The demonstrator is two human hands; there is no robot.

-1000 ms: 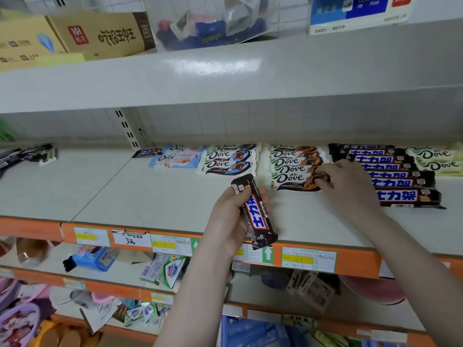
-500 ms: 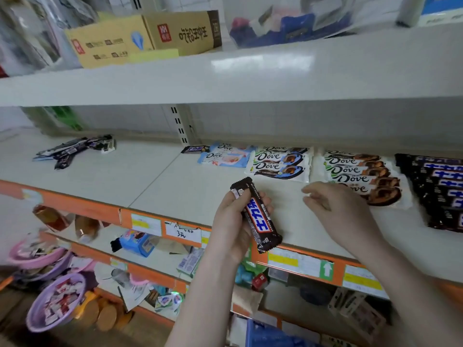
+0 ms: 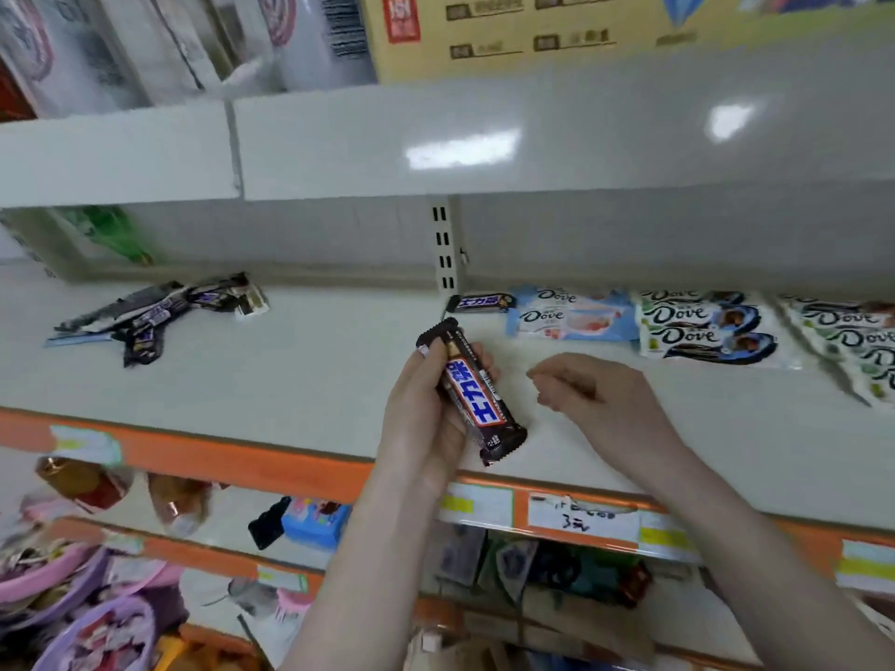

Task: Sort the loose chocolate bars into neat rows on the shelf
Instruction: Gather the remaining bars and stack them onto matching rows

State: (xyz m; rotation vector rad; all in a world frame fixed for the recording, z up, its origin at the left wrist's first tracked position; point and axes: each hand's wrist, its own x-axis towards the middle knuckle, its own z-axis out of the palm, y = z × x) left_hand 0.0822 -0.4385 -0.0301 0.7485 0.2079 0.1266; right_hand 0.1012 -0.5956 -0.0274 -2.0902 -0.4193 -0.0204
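Note:
My left hand [image 3: 419, 418] grips a dark brown chocolate bar [image 3: 477, 401] with a blue and red label, held above the front of the grey shelf [image 3: 300, 380]. My right hand [image 3: 595, 394] hovers just right of it, fingers loosely curled and holding nothing. A loose pile of dark bars [image 3: 155, 314] lies at the shelf's back left. One dark bar [image 3: 479, 302] lies alone at the back by the upright. Rows of Dove bars run rightward: light blue ones [image 3: 571, 317], dark blue ones [image 3: 707, 329], green ones [image 3: 847, 331].
The shelf's orange front edge [image 3: 218, 457] carries price labels. An upper shelf [image 3: 387, 147] overhangs, with a cardboard box [image 3: 484, 31] on it. Lower shelves hold small goods, and purple and pink baskets [image 3: 72, 622] sit at the bottom left.
My view has swung left, bringing the loose pile into sight. My right hand has left the Dove row and come back beside the bar in my left hand.

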